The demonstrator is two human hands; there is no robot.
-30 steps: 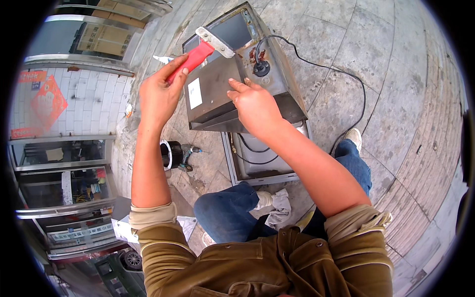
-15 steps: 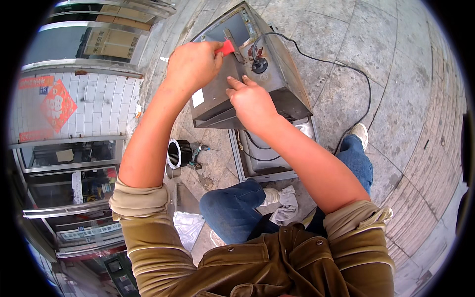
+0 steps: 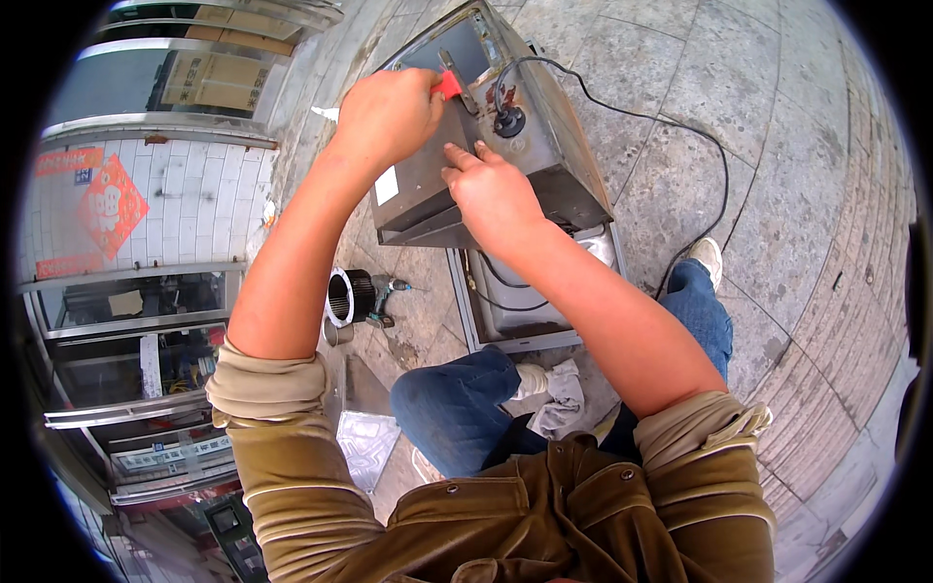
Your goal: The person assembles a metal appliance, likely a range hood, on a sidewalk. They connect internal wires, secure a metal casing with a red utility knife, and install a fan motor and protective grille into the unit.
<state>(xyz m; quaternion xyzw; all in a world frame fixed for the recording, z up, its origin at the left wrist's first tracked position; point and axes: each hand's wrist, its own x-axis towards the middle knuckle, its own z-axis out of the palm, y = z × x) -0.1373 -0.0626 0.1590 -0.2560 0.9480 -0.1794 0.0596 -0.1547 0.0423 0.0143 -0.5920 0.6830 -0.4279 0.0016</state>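
A grey metal housing (image 3: 428,189), grease-stained and rusty in places, sits tilted ahead of me. My left hand (image 3: 389,115) is closed on a scraper (image 3: 449,85) with a red grip. The scraper's wide metal blade lies against the housing's upper face, beside an opening. My right hand (image 3: 494,197) rests on the near part of the same face, two fingers stretched out and touching the metal, with nothing visible in it. A black round fitting (image 3: 508,121) with a cord coming from it sits to the right of the blade. The left palm hides most of the grip.
The black cord (image 3: 721,160) loops over the paving on the right. Under the housing stands a shallow grey metal frame (image 3: 525,343). A black fan wheel (image 3: 360,294) and a cordless drill (image 3: 385,303) lie at left. A grey rag (image 3: 561,400) is between my feet.
My left hand has shifted slightly up and left with the scraper, and the blade has moved a little along the housing. The right hand stays almost in place.
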